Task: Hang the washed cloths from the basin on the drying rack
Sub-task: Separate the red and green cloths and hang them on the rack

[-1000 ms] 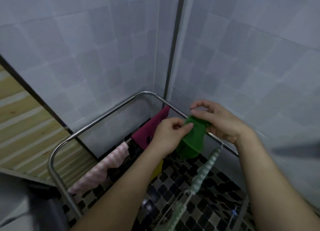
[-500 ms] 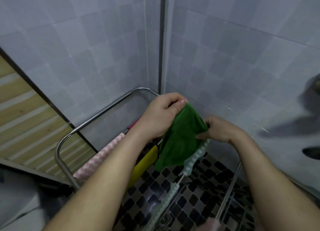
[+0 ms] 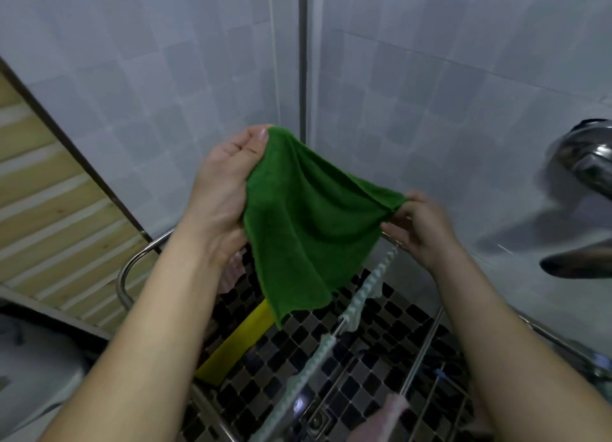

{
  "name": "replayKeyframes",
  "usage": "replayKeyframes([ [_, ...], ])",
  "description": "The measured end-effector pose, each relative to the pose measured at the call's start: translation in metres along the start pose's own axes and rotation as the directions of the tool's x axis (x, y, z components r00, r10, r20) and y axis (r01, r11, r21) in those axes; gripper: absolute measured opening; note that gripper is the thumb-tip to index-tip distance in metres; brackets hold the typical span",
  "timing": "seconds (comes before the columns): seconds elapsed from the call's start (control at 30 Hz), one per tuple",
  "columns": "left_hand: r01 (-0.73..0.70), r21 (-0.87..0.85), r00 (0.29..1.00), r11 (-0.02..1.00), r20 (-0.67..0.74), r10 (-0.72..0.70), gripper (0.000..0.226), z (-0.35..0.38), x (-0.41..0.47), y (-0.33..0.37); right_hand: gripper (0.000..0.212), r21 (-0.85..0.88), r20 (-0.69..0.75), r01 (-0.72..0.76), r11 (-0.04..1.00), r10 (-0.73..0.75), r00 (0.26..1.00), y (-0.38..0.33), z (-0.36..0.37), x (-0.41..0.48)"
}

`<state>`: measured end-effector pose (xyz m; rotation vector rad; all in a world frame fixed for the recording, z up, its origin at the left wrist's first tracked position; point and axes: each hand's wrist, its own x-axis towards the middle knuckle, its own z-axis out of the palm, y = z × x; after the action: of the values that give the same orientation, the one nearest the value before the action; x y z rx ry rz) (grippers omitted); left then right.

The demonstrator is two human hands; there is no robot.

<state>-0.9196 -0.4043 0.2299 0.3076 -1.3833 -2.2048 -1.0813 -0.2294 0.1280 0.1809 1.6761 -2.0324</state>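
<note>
Dark vertical pipe (image 3: pixel 303 77) runs down the wall corner. Pale grey tiled wall (image 3: pixel 149 77) on both sides of the pipe. Left of and lower than the pipe: slatted wooden panel (image 3: pixel 49 216) with a dark slanted edge. Far right of the pipe: chrome fixture (image 3: pixel 583 163), blurred, possibly a tap or shower head. Below the pipe: black-and-grey mosaic floor (image 3: pixel 394 322) with a small metal drain (image 3: pixel 318 421).

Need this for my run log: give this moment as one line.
phase: cloth held spread | left hand: grips green cloth corner | right hand: pinches opposite corner | drying rack: below, cloth not yet hung
</note>
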Motion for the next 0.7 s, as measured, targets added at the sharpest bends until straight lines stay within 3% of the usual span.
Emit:
replayKeyframes([
  [0.07, -0.013, -0.027, 1.0, 1.0, -0.011, 0.012, 0.025, 0.0, -0.01, 0.009, 0.027, 0.234, 0.115, -0.072, 0.97, 0.046, 0.992, -0.006, 0.004, -0.009],
  [0.13, -0.023, -0.073, 0.999, 0.997, -0.033, 0.021, 0.026, -0.001, -0.018, 0.018, 0.017, 0.296, 0.247, -0.135, 0.945, 0.061, 0.967, -0.011, 0.006, -0.022],
  [0.17, -0.025, -0.086, 0.998, 0.996, -0.052, 0.021, 0.026, -0.002, -0.023, 0.022, 0.01, 0.228, 0.334, -0.115, 0.967, 0.034, 0.942, -0.014, 0.007, -0.031],
  [0.23, -0.019, -0.082, 0.996, 0.996, -0.09, 0.011, 0.023, -0.007, -0.034, 0.03, 0.022, -0.122, 0.518, 0.082, 0.989, -0.007, 0.855, -0.022, 0.007, -0.047],
  [0.3, 0.01, -0.057, 0.993, 0.998, -0.113, -0.017, 0.023, -0.016, -0.047, 0.036, 0.04, -0.504, 0.58, 0.36, 0.785, -0.001, 0.814, -0.028, 0.008, -0.062],
  [0.33, 0.024, -0.04, 0.993, 0.999, -0.114, -0.029, 0.025, -0.02, -0.058, 0.039, 0.04, -0.582, 0.564, 0.43, 0.69, -0.039, 0.825, -0.031, 0.01, -0.073],
  [0.37, 0.043, -0.022, 0.994, 0.999, -0.099, -0.045, 0.028, -0.025, -0.068, 0.042, 0.031, -0.577, 0.543, 0.463, 0.673, -0.108, 0.833, -0.034, 0.013, -0.083],
  [0.43, 0.071, 0.013, 0.996, 0.997, -0.052, -0.07, 0.034, -0.032, -0.089, 0.047, 0.009, -0.42, 0.469, 0.451, 0.787, -0.237, 0.851, -0.038, 0.018, -0.102],
  [0.53, 0.042, 0.07, 0.999, 0.997, -0.009, -0.041, 0.029, -0.048, -0.13, 0.055, 0.018, -0.149, 0.432, 0.412, 0.899, -0.315, 0.845, -0.046, 0.02, -0.136],
  [0.6, 0.019, 0.133, 0.994, 0.991, 0.105, -0.034, 0.009, -0.061, -0.156, 0.061, 0.016, 0.041, 0.514, 0.401, 0.915, -0.364, 0.777, -0.059, 0.018, -0.172],
  [0.7, 0.143, 0.262, 0.917, 0.954, 0.328, -0.227, 0.029, -0.075, -0.186, 0.063, 0.013, 0.118, 0.669, 0.442, 0.889, -0.4, 0.627, -0.075, 0.012, -0.224],
])
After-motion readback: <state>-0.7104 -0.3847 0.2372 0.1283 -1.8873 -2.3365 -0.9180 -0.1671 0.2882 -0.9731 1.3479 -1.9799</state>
